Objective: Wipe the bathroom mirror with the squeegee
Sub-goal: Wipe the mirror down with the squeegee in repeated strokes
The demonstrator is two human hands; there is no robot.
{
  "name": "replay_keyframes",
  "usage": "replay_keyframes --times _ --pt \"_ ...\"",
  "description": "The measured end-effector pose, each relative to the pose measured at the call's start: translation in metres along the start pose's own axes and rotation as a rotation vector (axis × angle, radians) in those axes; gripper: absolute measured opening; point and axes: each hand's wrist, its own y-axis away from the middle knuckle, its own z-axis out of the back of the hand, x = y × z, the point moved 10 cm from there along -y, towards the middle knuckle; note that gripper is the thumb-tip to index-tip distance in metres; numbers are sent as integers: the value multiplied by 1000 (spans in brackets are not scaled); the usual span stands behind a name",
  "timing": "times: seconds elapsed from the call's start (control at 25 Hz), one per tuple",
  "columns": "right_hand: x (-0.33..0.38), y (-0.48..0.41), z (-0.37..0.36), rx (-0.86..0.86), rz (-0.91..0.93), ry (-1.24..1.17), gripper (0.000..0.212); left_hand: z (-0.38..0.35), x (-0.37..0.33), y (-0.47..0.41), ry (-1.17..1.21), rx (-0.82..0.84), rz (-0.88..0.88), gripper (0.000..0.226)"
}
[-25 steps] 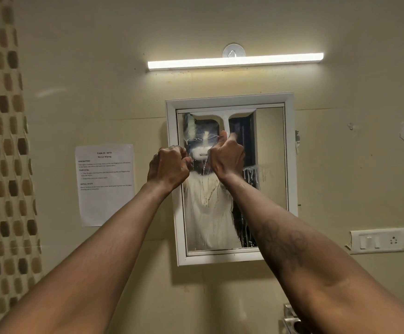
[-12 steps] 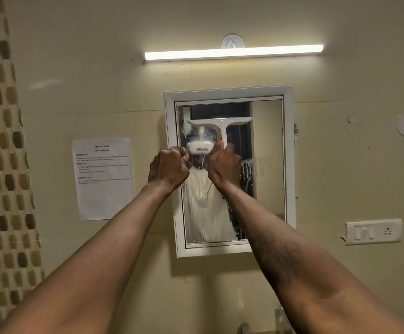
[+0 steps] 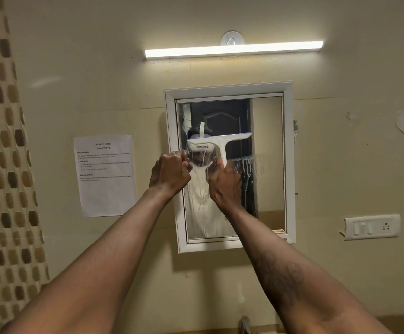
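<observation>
From the head view, a rectangular wall mirror in a white frame (image 3: 288, 165) hangs on a cream plaster wall (image 3: 99, 80); a white plastic T-shaped squeegee (image 3: 221, 143) lies against the glass about midway up, its blade nearly level with the right end slightly higher, its handle pointing down. The right hand (image 3: 225, 183) is clamped in a fist round the lower part of that handle; the left hand (image 3: 170, 173) is curled closed at the mirror's left edge, level with the right one, and what it grips, if anything, cannot be told. Above the blade the glass looks clear; below it, white streaks and drips run down the pane, thickest between and beneath the two hands. Both bare forearms reach up from the lower corners. A long white tube light (image 3: 233, 49) glows above the mirror; a printed white paper sheet (image 3: 105, 175) is stuck to the wall left of the frame; a white switch plate with a socket (image 3: 372, 227) sits low to the right; brown and beige mosaic tiles (image 3: 1, 165) cover the far left.
</observation>
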Motion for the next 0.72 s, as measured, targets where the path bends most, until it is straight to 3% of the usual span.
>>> replay_keyframes --times 0.48,0.72 --pt "-33 50 -9 23 -9 49 53 -10 13 21 29 24 36 18" --pt "-31 59 0 2 -14 50 51 -9 17 24 26 46 51 22"
